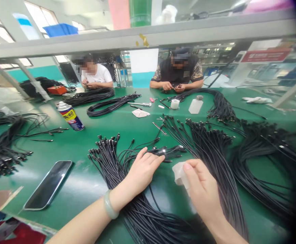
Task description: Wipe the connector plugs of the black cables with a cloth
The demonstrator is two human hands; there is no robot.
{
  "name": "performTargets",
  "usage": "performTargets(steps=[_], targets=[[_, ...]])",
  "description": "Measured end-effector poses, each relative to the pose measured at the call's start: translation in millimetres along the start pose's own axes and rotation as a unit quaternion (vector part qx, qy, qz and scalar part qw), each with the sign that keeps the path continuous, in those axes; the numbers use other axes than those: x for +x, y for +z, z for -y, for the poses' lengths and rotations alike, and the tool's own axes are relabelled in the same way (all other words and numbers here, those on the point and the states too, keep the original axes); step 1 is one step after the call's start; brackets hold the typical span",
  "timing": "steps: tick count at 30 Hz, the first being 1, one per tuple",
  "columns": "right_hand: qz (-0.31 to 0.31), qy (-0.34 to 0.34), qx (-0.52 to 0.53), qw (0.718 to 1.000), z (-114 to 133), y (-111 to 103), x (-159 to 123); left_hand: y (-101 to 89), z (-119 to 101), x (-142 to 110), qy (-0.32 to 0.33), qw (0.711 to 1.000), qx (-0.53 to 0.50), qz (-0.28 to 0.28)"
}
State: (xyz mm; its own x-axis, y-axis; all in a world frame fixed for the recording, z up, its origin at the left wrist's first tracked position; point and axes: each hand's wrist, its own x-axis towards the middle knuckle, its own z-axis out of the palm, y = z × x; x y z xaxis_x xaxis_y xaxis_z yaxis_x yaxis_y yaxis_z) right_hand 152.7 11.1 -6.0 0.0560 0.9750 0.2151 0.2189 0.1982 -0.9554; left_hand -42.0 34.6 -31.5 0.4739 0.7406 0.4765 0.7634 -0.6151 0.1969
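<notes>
My left hand (143, 168) lies over a bundle of thin black cables (117, 166) on the green table (86, 135), its fingers pressed together on a cable's connector end (164, 152). My right hand (201, 188) is closed round a small white cloth (179, 173), just right of that connector. A pale bangle sits on my left wrist. More black cable bundles (214, 145) fan out to the right of my hands.
A dark phone (48, 184) lies at the left front. A spray can (71, 116) stands further back, near a white bottle (195, 105) and small tools. Two other people work on cables at the far side. Cable heaps (2, 145) cover the left edge.
</notes>
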Motion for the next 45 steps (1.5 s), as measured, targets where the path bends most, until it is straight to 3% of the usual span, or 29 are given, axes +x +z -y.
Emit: performTargets(steps=[4, 8, 11, 14, 16, 20, 24, 26, 27, 29, 33, 45], targets=[[0.008, 0.0, -0.007, 1.0, -2.3, -0.6, 0.5, -8.4, 11.4, 11.2, -0.079, 0.993, -0.007, 0.084], [-0.001, -0.008, -0.021, 1.0, -1.1, -0.5, 0.7, -28.7, 41.2, 13.1, -0.249, 0.967, -0.038, 0.045], [0.001, -0.019, -0.015, 1.0, 1.5, 0.9, -0.3, -38.5, 77.5, 12.3, -0.38, 0.924, -0.018, 0.034], [0.007, -0.025, -0.002, 1.0, 2.6, 1.8, -0.7, -36.6, 106.4, 14.7, -0.439, 0.894, -0.06, 0.076], [0.011, -0.017, 0.01, 1.0, 2.4, 1.9, 0.0, -33.1, 114.1, 17.6, -0.447, 0.885, -0.101, 0.08], [0.04, 0.029, 0.088, 0.995, 2.9, 2.3, 2.4, -38.5, 100.1, 22.6, -0.423, 0.891, -0.167, -0.005], [0.087, 0.085, 0.185, 0.975, 6.5, 3.8, 3.5, -55.0, 58.0, 20.9, -0.358, 0.903, -0.194, -0.138], [0.112, 0.106, 0.204, 0.967, 7.5, 4.1, 4.1, -58.2, 33.0, 17.3, -0.267, 0.918, -0.194, -0.222], [0.12, 0.115, 0.206, 0.964, 7.5, 4.1, 4.5, -57.9, 21.3, 15.0, -0.203, 0.932, -0.188, -0.232], [0.125, 0.125, 0.208, 0.962, 5.9, 4.0, 5.6, -54.7, 1.8, 10.1, -0.139, 0.953, -0.194, -0.185], [0.131, 0.114, 0.203, 0.964, -0.3, 4.5, 7.2, -47.7, -15.7, 2.0, -0.104, 0.975, -0.177, -0.09], [0.168, 0.029, 0.064, 0.983, -2.8, 3.0, 0.6, -46.9, -17.0, -2.0, -0.081, 0.972, -0.221, -0.022]])
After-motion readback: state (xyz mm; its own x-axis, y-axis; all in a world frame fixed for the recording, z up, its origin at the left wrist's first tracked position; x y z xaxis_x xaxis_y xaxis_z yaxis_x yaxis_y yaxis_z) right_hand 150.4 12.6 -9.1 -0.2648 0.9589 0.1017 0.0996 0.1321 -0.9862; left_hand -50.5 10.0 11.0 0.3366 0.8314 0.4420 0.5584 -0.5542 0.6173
